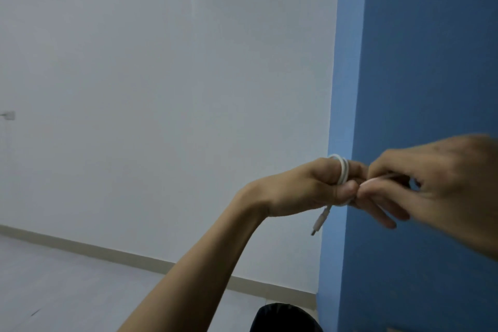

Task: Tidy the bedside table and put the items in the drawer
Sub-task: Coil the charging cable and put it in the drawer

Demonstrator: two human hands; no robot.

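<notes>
Mid-task by my read: left hand (318,186) grips coiled white cable (342,170), right hand (420,183) pinches its loose end; drawer & table out of view, stowing not yet done.

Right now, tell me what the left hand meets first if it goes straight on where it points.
The right hand: the left hand points at it, both holding the cable. They seem to touch, though blur hides it.

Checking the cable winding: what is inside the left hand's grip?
A white cable looped round the left hand, its plug end dangling below. The right hand pinches another stretch. Curled fingers hide the rest of the coil.
</notes>
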